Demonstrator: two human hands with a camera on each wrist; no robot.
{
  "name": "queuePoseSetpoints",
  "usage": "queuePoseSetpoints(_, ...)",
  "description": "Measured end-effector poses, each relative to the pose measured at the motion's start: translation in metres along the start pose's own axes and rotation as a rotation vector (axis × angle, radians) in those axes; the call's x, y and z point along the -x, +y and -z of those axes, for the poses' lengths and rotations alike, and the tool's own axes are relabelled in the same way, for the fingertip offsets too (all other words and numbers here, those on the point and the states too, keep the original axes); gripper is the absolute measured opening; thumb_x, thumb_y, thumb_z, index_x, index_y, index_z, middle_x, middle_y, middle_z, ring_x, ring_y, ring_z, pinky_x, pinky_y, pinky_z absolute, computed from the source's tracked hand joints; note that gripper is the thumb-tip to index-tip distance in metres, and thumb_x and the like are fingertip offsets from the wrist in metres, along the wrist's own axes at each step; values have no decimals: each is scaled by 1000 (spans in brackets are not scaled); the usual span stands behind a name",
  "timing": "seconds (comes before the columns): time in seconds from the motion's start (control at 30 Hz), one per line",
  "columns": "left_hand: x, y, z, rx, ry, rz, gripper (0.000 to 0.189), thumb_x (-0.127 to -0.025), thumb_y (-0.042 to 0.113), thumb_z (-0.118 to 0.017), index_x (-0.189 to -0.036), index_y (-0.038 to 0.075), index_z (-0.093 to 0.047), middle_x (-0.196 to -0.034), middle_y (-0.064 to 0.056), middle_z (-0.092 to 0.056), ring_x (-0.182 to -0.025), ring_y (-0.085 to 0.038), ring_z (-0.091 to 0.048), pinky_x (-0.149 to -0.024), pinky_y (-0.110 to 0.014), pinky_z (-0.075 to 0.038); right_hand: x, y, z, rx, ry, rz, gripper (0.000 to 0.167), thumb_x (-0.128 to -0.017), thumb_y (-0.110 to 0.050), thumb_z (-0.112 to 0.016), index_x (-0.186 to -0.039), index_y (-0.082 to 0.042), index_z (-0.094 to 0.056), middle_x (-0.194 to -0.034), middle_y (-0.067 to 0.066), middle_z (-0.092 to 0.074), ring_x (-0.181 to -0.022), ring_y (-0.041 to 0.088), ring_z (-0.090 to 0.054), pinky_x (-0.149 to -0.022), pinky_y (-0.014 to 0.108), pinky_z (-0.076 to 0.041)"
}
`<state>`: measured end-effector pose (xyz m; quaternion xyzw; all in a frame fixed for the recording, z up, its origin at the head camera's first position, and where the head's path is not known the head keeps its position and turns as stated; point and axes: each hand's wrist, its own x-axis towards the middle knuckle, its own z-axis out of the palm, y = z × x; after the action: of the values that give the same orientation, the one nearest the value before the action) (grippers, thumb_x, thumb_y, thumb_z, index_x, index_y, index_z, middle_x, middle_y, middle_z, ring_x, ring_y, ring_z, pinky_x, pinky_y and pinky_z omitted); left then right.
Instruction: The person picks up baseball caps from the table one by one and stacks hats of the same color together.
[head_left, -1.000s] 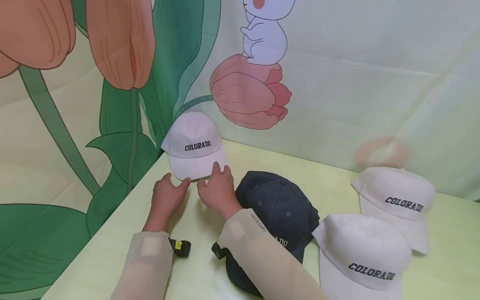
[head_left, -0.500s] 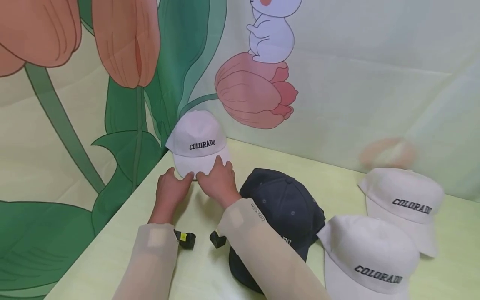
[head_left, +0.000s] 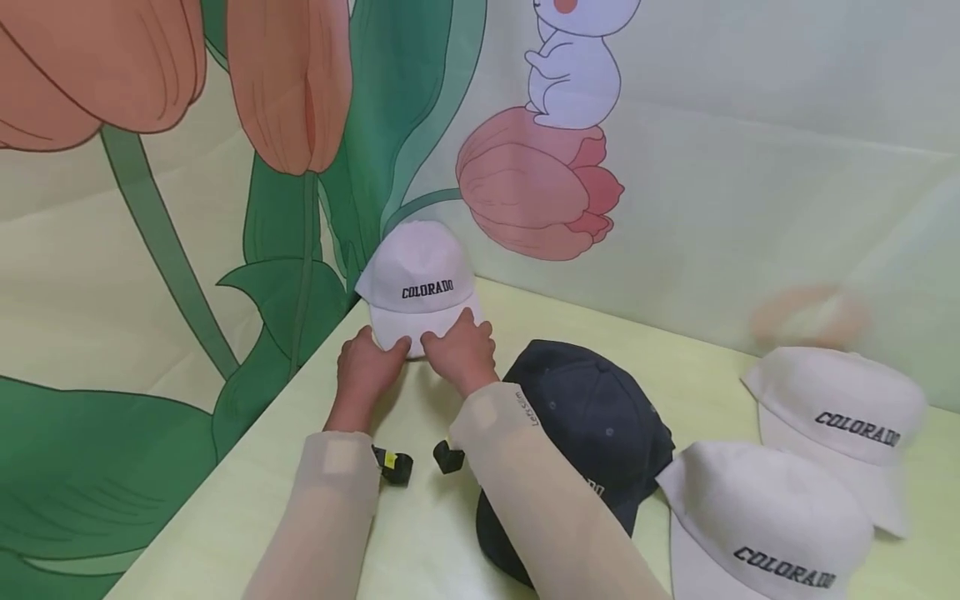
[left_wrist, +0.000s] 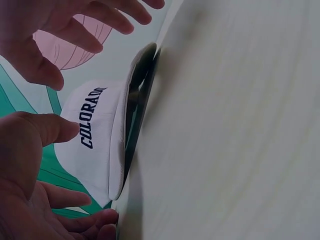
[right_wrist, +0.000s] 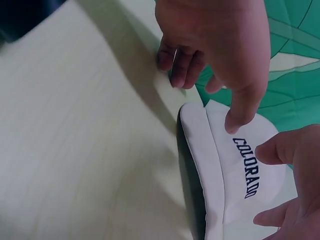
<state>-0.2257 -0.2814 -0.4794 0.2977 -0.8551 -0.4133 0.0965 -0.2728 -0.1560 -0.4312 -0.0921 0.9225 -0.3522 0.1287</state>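
Note:
A white baseball cap (head_left: 423, 262) with dark COLORADO lettering sits at the table's far left corner, its brim facing me. My left hand (head_left: 370, 365) reaches to the brim's left side, and my right hand (head_left: 462, 357) to its right. Both thumbs point inward near the brim's front edge. In the left wrist view, my left hand (left_wrist: 22, 165) has its thumb and fingers spread, with the cap (left_wrist: 95, 135) beyond them. The right wrist view shows my right hand (right_wrist: 305, 175) likewise spread near the cap (right_wrist: 250, 175). Contact with the fabric cannot be made out.
A dark navy cap (head_left: 592, 408) lies partly under my right forearm. Two more white COLORADO caps, a nearer one (head_left: 772, 508) and a farther one (head_left: 843, 400), overlap in view at the right. A tulip-print cloth (head_left: 697, 167) hangs behind the pale table (head_left: 427, 533).
Both hands have moved forward, and their thumbs have come from short of the brim to its front edge. The view has turned left. The caps stay put on the table.

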Motion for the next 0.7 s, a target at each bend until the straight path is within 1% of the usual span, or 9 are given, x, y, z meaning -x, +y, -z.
queuePoseSetpoints(0.17,0,0,-1,1,14,-23,61,-90,42,-55,-128,-6,-50,-124,-26,-57,-118,-40,-51,-98,-51,-40,-5,-1,1,4,4,-43,79,-90,-42,-57,-152,-3,-24,-144,26,-34,-130,43,-39,-104,55,-39)
queuePoseSetpoints(0.33,-4,1,-3,12,30,-29,60,-91,41,-55,-127,-6,-50,-122,-25,-58,-114,-39,-53,-96,-51,-41,-14,-2,1,-10,18,-45,77,-90,-42,-58,-150,-4,-28,-140,26,-38,-127,43,-42,-100,55,-42)
queuePoseSetpoints(0.5,-8,0,-4,9,24,-19,62,-92,40,-54,-132,-7,-47,-127,-26,-55,-119,-40,-51,-99,-52,-40,-22,0,-5,5,28,-35,74,-89,-43,-59,-146,-2,-33,-134,26,-43,-122,43,-46,-96,54,-44)
queuePoseSetpoints(0.63,-12,2,-6,4,26,-25,66,-92,41,-53,-135,-8,-43,-133,-27,-52,-124,-41,-48,-103,-53,-38,-30,3,-10,48,41,-51,74,-89,-44,-59,-145,-3,-35,-130,26,-46,-118,41,-48,-95,51,-45)
queuePoseSetpoints(0.7,-15,5,-7,6,26,-24,69,-91,41,-53,-138,-8,-41,-136,-27,-50,-127,-42,-45,-106,-53,-37,-35,5,-12,69,50,-57,75,-89,-45,-59,-146,-3,-34,-129,26,-47,-118,40,-48,-97,49,-44)
